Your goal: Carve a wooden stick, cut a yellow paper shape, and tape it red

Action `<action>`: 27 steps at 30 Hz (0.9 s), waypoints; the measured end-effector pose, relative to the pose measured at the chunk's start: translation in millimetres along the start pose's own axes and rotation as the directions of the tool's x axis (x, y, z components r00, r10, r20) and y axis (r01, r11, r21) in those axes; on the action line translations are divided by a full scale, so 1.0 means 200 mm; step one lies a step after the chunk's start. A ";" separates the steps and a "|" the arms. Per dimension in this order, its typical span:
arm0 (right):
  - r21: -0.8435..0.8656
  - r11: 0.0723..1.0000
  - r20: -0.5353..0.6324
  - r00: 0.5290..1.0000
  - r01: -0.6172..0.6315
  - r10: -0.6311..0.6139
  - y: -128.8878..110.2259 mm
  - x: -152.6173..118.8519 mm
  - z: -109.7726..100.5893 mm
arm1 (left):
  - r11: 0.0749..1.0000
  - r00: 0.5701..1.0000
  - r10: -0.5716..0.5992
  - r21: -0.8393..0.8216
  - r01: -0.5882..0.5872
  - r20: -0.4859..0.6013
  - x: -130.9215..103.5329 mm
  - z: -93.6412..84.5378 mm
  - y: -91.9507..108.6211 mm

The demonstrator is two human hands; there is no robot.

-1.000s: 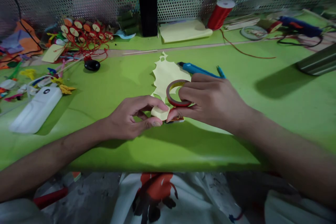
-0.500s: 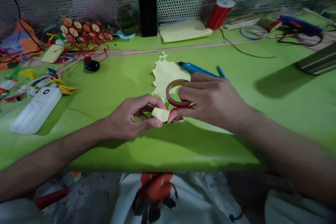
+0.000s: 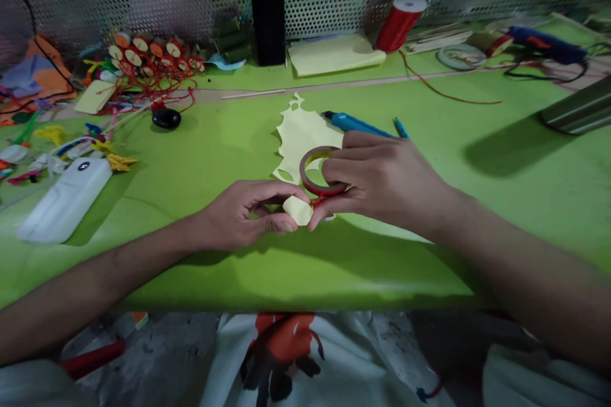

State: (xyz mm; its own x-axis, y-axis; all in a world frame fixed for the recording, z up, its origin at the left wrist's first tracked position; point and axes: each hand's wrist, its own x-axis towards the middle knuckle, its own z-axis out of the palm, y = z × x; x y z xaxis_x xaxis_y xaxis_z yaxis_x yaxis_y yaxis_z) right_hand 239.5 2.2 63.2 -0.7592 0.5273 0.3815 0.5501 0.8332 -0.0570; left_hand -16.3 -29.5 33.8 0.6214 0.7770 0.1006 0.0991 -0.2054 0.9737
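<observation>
Near the table's front edge, my left hand (image 3: 233, 213) pinches a small pale yellow paper piece (image 3: 299, 210) between thumb and fingers. My right hand (image 3: 384, 178) is closed on a roll of tape (image 3: 323, 191) with a red outer side, its curled fingers reaching into the ring. The right thumb tip touches the right edge of the paper piece. A narrow red strip shows between roll and paper. Just behind lies a pale yellow paper offcut (image 3: 303, 130) with scalloped edges. A blue cutter (image 3: 356, 122) rests beside it, partly behind my right hand.
A white rounded device (image 3: 67, 200) lies left, near a black oval object (image 3: 167, 118). Red-stringed rolls (image 3: 147, 54) are heaped at back left. A black upright box (image 3: 267, 18), red spool (image 3: 400, 25) and glue gun (image 3: 547, 44) line the back. A metallic cylinder (image 3: 580, 108) stands right.
The small paper piece has turned so its flat face shows more, and it has shifted slightly right. Both hands keep their hold; the tape roll has barely moved.
</observation>
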 end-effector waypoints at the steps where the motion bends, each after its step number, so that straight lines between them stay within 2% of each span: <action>1: 0.001 1.000 0.015 1.000 -0.006 0.006 0.00 0.00 -0.01 | 1.000 1.000 -0.007 -0.020 0.007 -0.001 0.00 0.00 0.00; 4: 0.003 1.000 0.055 0.998 -0.025 0.025 -0.01 0.00 -0.02 | 0.997 1.000 -0.015 -0.072 0.014 -0.003 0.00 0.00 -0.01; 10: 0.087 0.996 0.030 0.999 -0.027 0.025 0.01 0.00 0.00 | 0.999 1.000 -0.025 -0.026 0.025 -0.006 -0.01 0.01 -0.01; 12: 0.142 0.989 0.025 0.999 -0.041 0.038 0.02 0.00 0.01 | 1.000 1.000 0.021 0.018 -0.021 -0.001 -0.01 0.00 -0.01; 15: 0.211 0.976 0.034 0.998 -0.052 0.045 0.02 0.01 0.02 | 0.975 0.987 0.158 0.161 -0.156 -0.004 -0.02 -0.01 -0.01; 17: 0.239 0.970 0.021 0.999 -0.052 0.049 0.02 0.01 0.03 | 0.925 0.971 0.237 0.299 -0.235 0.030 -0.03 -0.02 0.00; 20: 0.257 0.964 0.007 0.998 -0.067 0.068 0.01 0.01 0.04 | 0.829 0.948 0.296 0.461 -0.316 0.117 -0.04 -0.04 0.01; 22: 0.242 0.966 0.026 0.996 -0.087 0.083 0.01 0.02 0.04 | 0.806 0.935 0.331 0.478 -0.350 0.128 -0.04 -0.04 0.02; 27: 0.185 0.975 0.033 0.992 -0.123 0.119 -0.02 0.01 0.03 | 0.818 0.926 0.374 0.455 -0.351 0.042 -0.05 -0.03 0.02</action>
State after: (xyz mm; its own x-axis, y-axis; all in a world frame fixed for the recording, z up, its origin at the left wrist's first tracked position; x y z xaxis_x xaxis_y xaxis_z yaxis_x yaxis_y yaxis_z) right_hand 233.7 0.7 58.8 -0.6997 0.6277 0.3413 0.5650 0.7785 -0.2735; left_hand -26.6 -34.6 37.0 0.6458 0.6178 0.4486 0.2169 -0.7118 0.6680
